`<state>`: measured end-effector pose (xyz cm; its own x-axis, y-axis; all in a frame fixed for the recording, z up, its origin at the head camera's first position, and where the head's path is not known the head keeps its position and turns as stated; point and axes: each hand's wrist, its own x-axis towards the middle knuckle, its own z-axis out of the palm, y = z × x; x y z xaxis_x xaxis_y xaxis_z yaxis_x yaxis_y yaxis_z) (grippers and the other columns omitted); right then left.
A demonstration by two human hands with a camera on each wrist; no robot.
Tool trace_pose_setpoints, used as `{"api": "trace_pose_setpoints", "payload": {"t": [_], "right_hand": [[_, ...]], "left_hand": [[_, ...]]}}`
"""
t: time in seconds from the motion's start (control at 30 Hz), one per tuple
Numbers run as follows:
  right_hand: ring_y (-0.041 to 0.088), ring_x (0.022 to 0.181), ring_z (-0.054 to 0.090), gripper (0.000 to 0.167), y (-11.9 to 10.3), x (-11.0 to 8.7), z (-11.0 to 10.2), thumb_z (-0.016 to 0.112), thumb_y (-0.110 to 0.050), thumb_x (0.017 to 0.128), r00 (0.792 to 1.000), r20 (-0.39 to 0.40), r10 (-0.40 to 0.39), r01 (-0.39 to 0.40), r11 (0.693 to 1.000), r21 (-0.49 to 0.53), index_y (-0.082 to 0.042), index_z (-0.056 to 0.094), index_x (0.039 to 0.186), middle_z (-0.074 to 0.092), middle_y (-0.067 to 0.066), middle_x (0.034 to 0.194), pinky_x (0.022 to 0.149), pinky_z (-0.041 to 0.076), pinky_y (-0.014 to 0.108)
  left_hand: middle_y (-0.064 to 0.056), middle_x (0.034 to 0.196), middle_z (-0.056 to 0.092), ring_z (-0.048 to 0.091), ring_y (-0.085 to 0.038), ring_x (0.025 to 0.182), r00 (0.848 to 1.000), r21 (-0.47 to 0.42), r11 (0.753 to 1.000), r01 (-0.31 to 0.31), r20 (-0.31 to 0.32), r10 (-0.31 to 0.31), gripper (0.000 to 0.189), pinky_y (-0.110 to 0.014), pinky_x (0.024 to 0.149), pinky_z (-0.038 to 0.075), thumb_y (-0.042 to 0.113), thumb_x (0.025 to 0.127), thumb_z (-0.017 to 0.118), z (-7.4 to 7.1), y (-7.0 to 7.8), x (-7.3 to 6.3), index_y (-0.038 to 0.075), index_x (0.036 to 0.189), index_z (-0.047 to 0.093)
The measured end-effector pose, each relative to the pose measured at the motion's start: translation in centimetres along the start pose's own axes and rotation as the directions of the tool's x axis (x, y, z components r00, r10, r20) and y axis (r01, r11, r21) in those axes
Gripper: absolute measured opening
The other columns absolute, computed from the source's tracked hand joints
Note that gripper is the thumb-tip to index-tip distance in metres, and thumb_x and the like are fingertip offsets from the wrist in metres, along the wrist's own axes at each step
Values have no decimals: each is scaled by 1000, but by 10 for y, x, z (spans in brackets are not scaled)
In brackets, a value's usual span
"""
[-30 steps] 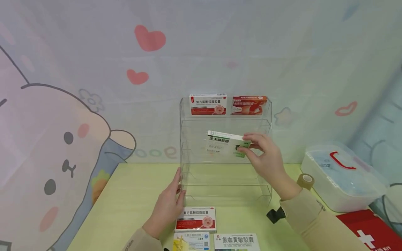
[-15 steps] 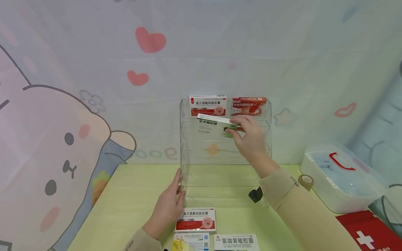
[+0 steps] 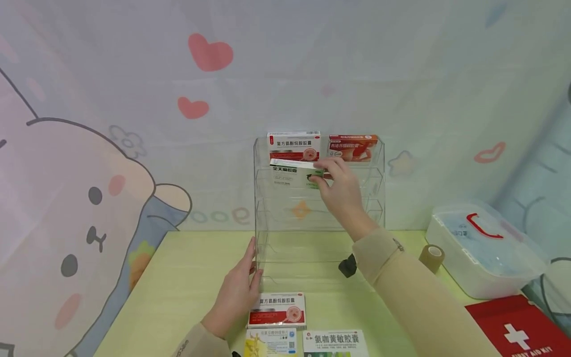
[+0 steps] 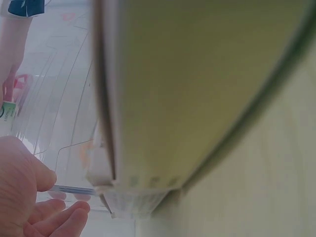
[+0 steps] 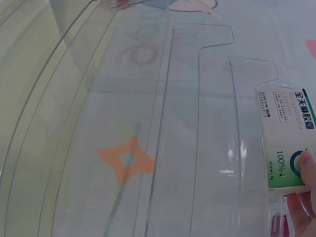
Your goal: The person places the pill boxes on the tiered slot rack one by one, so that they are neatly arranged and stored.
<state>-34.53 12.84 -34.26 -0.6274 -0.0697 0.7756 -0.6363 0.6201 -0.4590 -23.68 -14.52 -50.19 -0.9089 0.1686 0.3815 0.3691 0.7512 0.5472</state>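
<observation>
My right hand [image 3: 342,192] pinches a white and green medicine box [image 3: 287,175] by its right end, thumb in front. The box is at the second tier from the top of a clear acrylic display rack [image 3: 308,262], slightly tilted. In the right wrist view the medicine box [image 5: 285,140] lies close to a tier's front lip; whether it touches is unclear. My left hand [image 3: 236,292] grips the rack's left side panel low down. Seen from the left wrist, the thumb and fingers of the left hand [image 4: 22,190] lie on either side of the panel's edge.
On the top tier stand a red-and-white medicine box [image 3: 294,145] and an orange-red box [image 3: 353,148]. Several boxes, including another red-and-white one [image 3: 276,310], lie before the rack. Rightward are a tan tape roll [image 3: 431,258], a lidded plastic case [image 3: 486,253] and a red first-aid pouch [image 3: 513,322].
My right hand has carried the white and green medicine box up and to the left, from mid-rack to the second tier. The left hand has stayed on the rack's side.
</observation>
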Motion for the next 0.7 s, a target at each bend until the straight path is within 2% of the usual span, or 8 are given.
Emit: {"api": "trace_pose_setpoints", "payload": {"t": [0.23, 0.43, 0.53, 0.7], "right_hand": [[29, 121, 72, 33, -4, 7, 3, 84, -14, 97, 997, 53, 57, -58, 998, 3, -4, 75, 126, 71, 12, 130, 102, 67, 40], [30, 116, 74, 31, -3, 6, 11, 84, -13, 97, 986, 121, 113, -119, 992, 48, -6, 75, 126, 72, 11, 127, 101, 68, 39], [32, 118, 75, 32, -1, 4, 15, 83, -11, 98, 979, 151, 138, -149, 987, 67, -5, 74, 128, 71, 13, 131, 102, 67, 39], [33, 120, 75, 34, 2, 0, 21, 81, -9, 100, 977, 158, 141, -154, 986, 71, -4, 72, 132, 68, 14, 139, 104, 67, 40]], "left_hand": [[-22, 162, 59, 78, -38, 124, 1000, 5, 1000, -8, 3, 8, 84, -53, 106, 64, 9, 109, 66, -1, 1, 0, 10, 178, 17], [-22, 164, 57, 77, -38, 124, 1000, 4, 1000, -8, 0, 8, 84, -53, 106, 64, 8, 108, 66, 0, 0, 1, 9, 177, 17], [-22, 164, 57, 77, -38, 124, 1000, 4, 1000, -8, 2, 8, 85, -53, 106, 64, 8, 109, 66, 0, -1, 1, 10, 178, 17], [-22, 164, 58, 77, -38, 124, 1000, 8, 1000, -9, -1, 9, 85, -52, 106, 64, 8, 108, 66, 2, -2, 1, 11, 178, 17]]}}
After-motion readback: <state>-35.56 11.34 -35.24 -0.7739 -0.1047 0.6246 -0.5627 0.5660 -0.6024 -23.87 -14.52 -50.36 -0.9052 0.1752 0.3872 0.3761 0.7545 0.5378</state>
